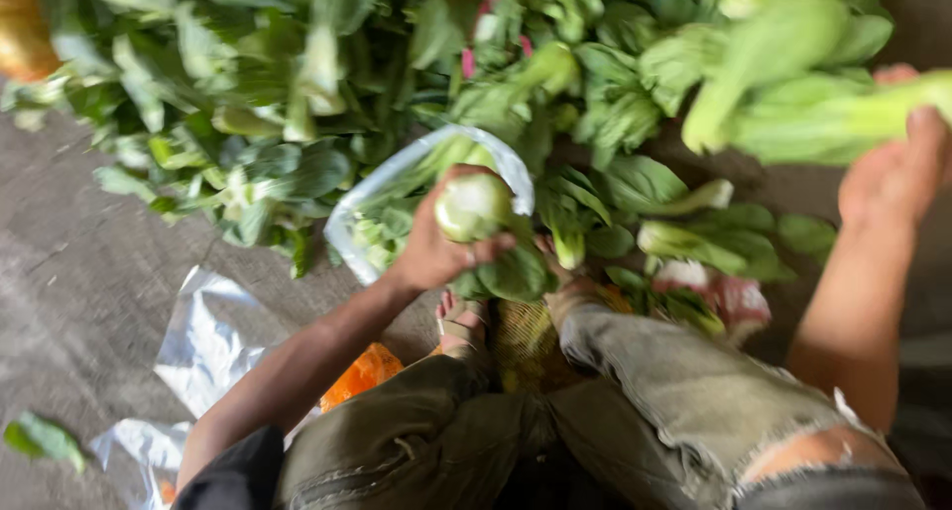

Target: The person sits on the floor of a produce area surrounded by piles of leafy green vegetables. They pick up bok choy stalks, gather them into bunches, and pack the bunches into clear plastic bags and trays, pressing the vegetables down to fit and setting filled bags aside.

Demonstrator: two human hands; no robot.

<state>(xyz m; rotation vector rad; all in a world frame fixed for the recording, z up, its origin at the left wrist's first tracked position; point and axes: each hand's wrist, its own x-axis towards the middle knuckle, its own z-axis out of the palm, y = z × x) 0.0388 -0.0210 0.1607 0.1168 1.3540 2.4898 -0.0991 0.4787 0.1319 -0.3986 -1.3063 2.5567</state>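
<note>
- A bok choy [474, 209] is gripped in the left hand [436, 247], fingers curled round its pale base; its dark leaves hang below the palm.
- That bok choy is held just over the mouth of a clear bag [382, 188], which lies open on the ground with greens seen inside it.
- A bunch [813, 109] of bok choy is held up in the right hand [897, 173] at the right edge of the view; the fingers are closed against the pale stalks, though the grip is blurred by motion.
- The two hands are well apart, the left near the middle, the right higher and far to the right.
- A large pile [258, 84] of leafy greens is spread across the top of the view, behind the bag.
- More loose bok choy [684, 237] is seen lying between the hands, near the knees.
- A sandalled foot [461, 322] is seen below the left hand, beside a yellow woven thing [526, 341] that cannot be told clearly.
- Torn grey trousers [684, 391] are seen on the right leg, olive cloth on the left.
- Flat plastic bags [203, 341] lie on the grey floor [69, 262] at the lower left, with something orange [362, 371] partly hidden by the forearm.
- A single leaf [42, 439] lies apart at the left edge.
</note>
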